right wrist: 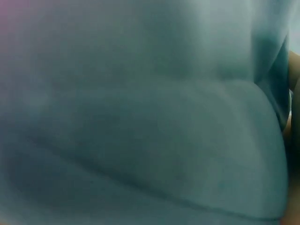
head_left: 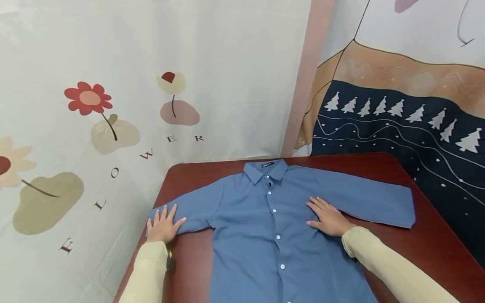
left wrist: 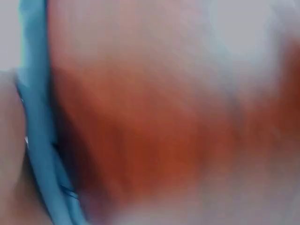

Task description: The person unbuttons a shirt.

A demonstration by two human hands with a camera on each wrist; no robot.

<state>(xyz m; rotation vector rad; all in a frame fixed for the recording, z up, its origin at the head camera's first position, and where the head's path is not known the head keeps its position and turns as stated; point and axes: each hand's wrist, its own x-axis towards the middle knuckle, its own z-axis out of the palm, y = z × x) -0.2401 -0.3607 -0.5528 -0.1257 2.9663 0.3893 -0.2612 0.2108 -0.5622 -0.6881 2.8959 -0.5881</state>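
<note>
Here, the blue shirt (head_left: 246, 219) lies beneath left grip (head_left: 163, 227) and right grip (head_left: 329, 219).

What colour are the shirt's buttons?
White buttons on the blue shirt; the head view shows them best.

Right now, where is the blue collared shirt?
In the head view, right of centre, the shirt lies on the dark red table, collar at the far edge, left hand on one sleeve, right hand on its front.
</note>
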